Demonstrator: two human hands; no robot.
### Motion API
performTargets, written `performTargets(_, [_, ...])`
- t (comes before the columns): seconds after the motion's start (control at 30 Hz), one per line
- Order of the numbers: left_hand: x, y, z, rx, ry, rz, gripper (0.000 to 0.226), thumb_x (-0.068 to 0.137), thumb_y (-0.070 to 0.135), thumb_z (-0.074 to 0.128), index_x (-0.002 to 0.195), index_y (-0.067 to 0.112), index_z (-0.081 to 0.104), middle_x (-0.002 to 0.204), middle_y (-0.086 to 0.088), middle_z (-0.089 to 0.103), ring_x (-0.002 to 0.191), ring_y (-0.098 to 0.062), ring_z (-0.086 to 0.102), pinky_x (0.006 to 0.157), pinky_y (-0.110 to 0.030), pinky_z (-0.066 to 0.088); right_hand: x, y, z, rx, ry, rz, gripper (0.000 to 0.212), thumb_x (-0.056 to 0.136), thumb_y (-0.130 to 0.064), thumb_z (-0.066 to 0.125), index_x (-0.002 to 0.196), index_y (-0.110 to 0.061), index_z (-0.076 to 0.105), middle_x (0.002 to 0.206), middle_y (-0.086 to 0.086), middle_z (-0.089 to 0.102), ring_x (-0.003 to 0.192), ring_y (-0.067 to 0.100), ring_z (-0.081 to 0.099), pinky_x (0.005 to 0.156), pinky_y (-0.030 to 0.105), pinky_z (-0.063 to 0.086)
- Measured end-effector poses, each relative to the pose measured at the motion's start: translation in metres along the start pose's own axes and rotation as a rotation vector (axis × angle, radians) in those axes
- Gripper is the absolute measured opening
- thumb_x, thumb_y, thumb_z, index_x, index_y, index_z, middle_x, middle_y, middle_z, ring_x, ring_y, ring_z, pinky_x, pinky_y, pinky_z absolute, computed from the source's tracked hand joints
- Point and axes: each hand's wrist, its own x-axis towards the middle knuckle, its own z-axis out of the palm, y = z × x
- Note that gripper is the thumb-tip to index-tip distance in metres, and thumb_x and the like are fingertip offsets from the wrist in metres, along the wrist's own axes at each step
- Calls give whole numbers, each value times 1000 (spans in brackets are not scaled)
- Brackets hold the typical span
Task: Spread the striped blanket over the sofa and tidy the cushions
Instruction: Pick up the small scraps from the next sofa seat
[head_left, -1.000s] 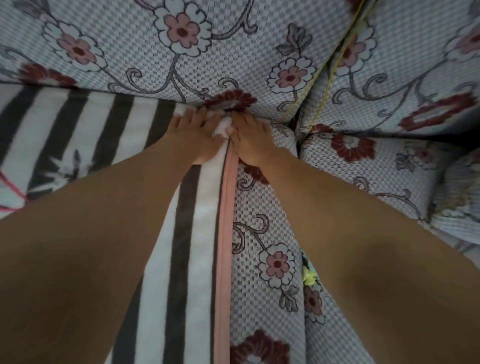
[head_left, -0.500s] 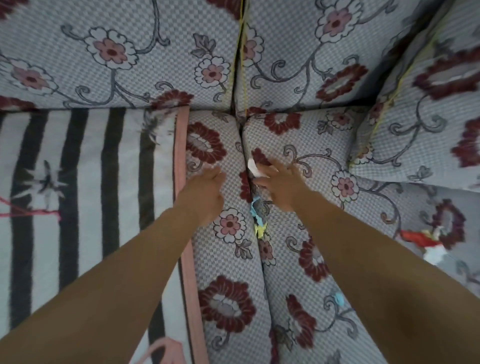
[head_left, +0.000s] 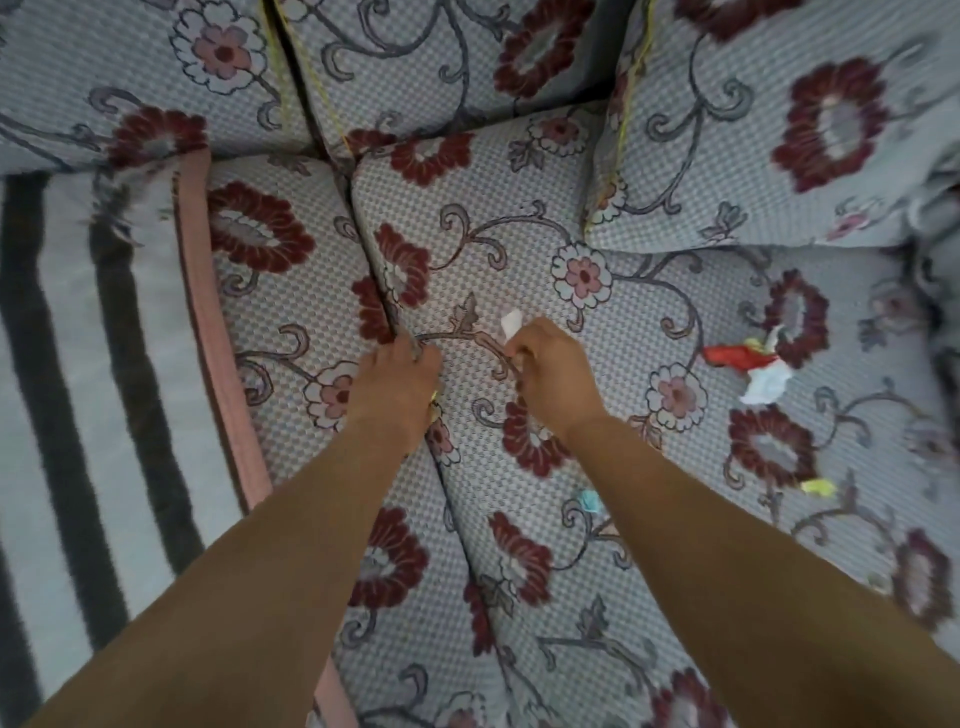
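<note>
The striped blanket (head_left: 93, 395), white with dark stripes and a pink border, lies flat over the left seat of the floral sofa (head_left: 519, 218). My left hand (head_left: 395, 384) presses down at the seam between two seat cushions, fingers curled, a bit of yellow scrap showing beside it. My right hand (head_left: 550, 369) is over the middle seat cushion, shut on a small white scrap of paper (head_left: 511, 322) that sticks up from the fingers. A loose floral cushion (head_left: 779, 135) leans at the back right.
Red, white and yellow wrappers (head_left: 753, 364) lie on the right seat. A yellow scrap (head_left: 818, 487) and a light-blue scrap (head_left: 589, 500) lie nearer the front. Back cushions (head_left: 415, 62) stand along the top.
Both hands left the blanket's tucked corner and moved right to the seat seam. The right hand picked up the white scrap; the view shifted right.
</note>
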Motion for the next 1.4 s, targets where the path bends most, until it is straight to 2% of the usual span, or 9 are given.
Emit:
performTargets(0.23, [1,5,12,148,49,77,64,80,9,66,135,16,36,131,-10,48,122,-32,40,102,-42,37,-45,32,-17,101,68,191,24,93,8,43,93,-7,62,98,6,59,75,19,57,66,36,55])
performTargets(0.33, [-3,7,7,-76,4,116,40,83,-8,55,116,12,45,108,-11,57,98,-26,50,72,-32,47,-62,43,-31,111,99,259,24,95,4,41,98,-8,63,106,8,60,83,21,61,71,34,57])
performTargets(0.47, [-17,25,-4,-375,9,135,21,89,-1,55,89,17,43,83,-4,53,66,-16,49,46,-20,27,-99,54,-48,73,111,287,27,96,1,42,112,-7,62,106,12,63,66,6,50,56,15,38])
performTargets(0.67, [-33,67,-18,-517,36,156,11,90,5,54,98,11,50,69,-1,52,54,-15,50,42,-24,34,-156,53,-26,-120,-184,359,49,89,-33,61,134,-20,45,136,-3,42,119,20,44,86,35,49])
performTargets(0.87, [-50,92,-17,-673,12,172,13,90,6,54,91,18,49,68,1,51,48,-14,42,40,-25,30,-160,45,2,-78,-90,345,25,91,-1,52,114,-7,54,112,10,52,94,26,55,77,38,51])
performTargets(1.03, [-60,123,-25,-809,-80,192,24,94,3,47,89,25,53,97,-6,58,50,-13,43,38,-21,33,-176,54,-25,125,50,434,10,95,-9,49,93,-3,56,75,9,56,63,23,50,50,26,34])
performTargets(1.2, [-54,166,-40,-731,-116,251,33,94,-1,43,76,23,57,99,-4,59,52,-14,48,38,-18,36,-206,96,-69,212,275,616,27,95,-3,45,113,-8,64,70,14,62,47,13,46,44,22,37])
performTargets(1.3, [-47,191,-36,-660,-119,282,24,95,1,44,81,19,54,93,-2,54,50,-11,42,36,-18,32,-222,122,-80,86,241,706,42,93,5,41,126,-13,60,104,17,66,76,22,62,63,30,52])
performTargets(1.4, [-38,214,-24,-638,-116,282,15,95,2,43,95,9,57,88,-5,54,52,-12,43,39,-22,32,-233,134,-70,9,139,692,38,92,0,44,127,-13,53,127,11,49,106,27,55,80,38,54])
